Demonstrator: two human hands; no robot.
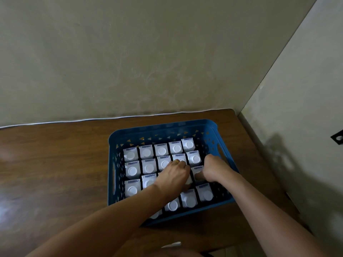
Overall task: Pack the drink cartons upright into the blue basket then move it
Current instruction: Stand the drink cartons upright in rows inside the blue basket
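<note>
The white drink cartons, small rectangular packs with round white caps, stand upright in close rows inside the blue perforated plastic basket. The basket sits on the brown wood-grain surface, toward its far right corner, its right wall near the surface's right edge.

Both hands reach into the basket's middle. The left hand, with a yellow ring on one finger, lies over the third row; its fingers are curled down around a carton, whose white side shows beneath the palm. The right hand is just beside it, fingers bent downward at another carton, only the top edge of which shows. The fingertips of both hands are hidden, so the exact grip cannot be confirmed beyond curled fingers on cartons.

Both hands and the left forearm cover several cartons in the middle and near rows; the count is not readable. Carton print is too blurred to read.

A thin white cable runs along the surface's far edge against the beige wall. A second wall closes the right side; a small dark fitting is cut off at the frame edge there. The bare stretch of the surface lies left of the basket.
</note>
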